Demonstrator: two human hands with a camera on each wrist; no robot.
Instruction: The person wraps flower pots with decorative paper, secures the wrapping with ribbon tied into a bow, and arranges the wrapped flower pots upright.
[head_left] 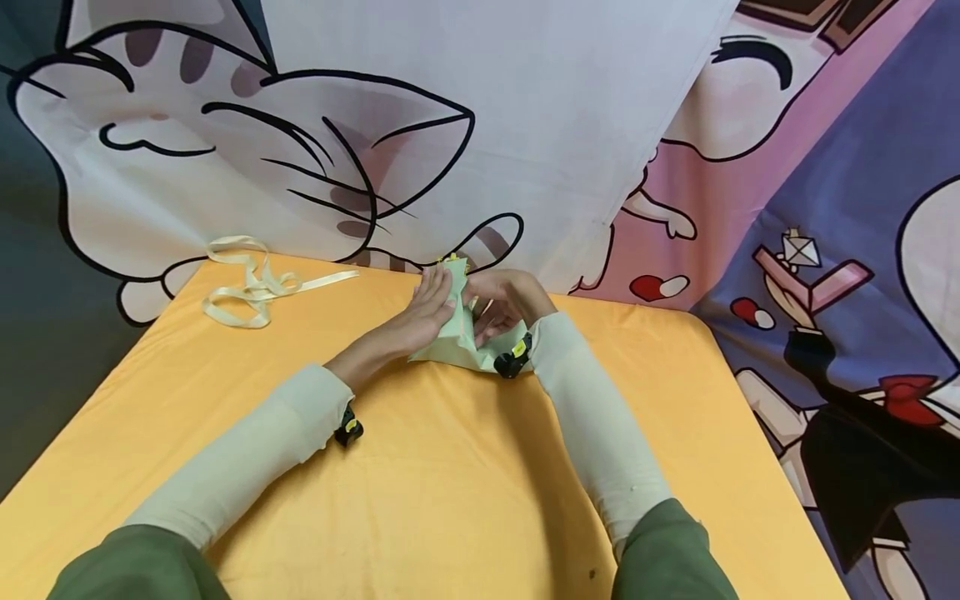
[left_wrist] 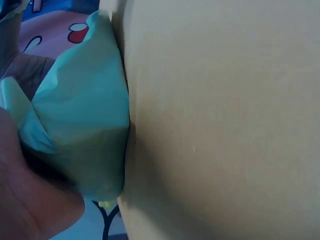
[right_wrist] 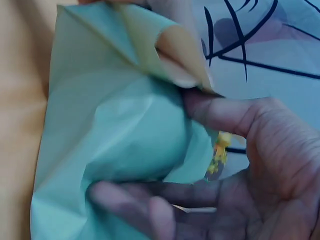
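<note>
We find the green paper [head_left: 452,340] at 12 o'clock on the bench [head_left: 427,492], standing folded close to the far edge. On its 9 o'clock side the left grip [head_left: 422,323] presses, fingers straight and laid along the sheet rather than curled round it. From 2 o'clock the right grip [head_left: 512,297] holds a bulging fold between thumb and fingers, as the right wrist view shows.

The main trouble we would expect is creasing or tearing: the fold is already puckered, and a hard pinch against a flat push could split it. Should the left grip ease off, its side may spring loose, since nothing hooks it there. The far edge worries us too; a push toward 12 o'clock might tip the paper off. At the paper's 4 o'clock, the black wrist camera [head_left: 512,361] sits so near the corner that it could snag it. We cannot tell what the yellow bits [right_wrist: 219,159] behind belong to. The cream ribbon [head_left: 326,280], off at 10 o'clock, lies loosely looped and could tangle if pulled.
</note>
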